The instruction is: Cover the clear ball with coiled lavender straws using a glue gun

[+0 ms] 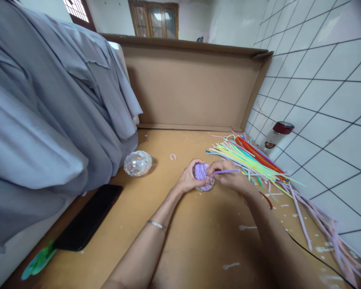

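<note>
A small round object (201, 171), wrapped in purple and white stripes with a clear-looking lower edge, is between my hands near the middle of the table. My left hand (189, 176) grips it from the left, fingers above and thumb below. At its right side, my right hand (226, 172) pinches a thin purple strip (228, 171), whose free end points right. The right fingertips touch or nearly touch the striped object and partly hide it.
A clear speckled ball (138, 163) and a small pink curved piece (173, 157) lie left. A black phone (88, 216) is near grey cloth (63, 100). Colourful fuzzy sticks (252, 158) and a red-lidded jar (276, 136) stand right. Cardboard (189, 86) rises behind.
</note>
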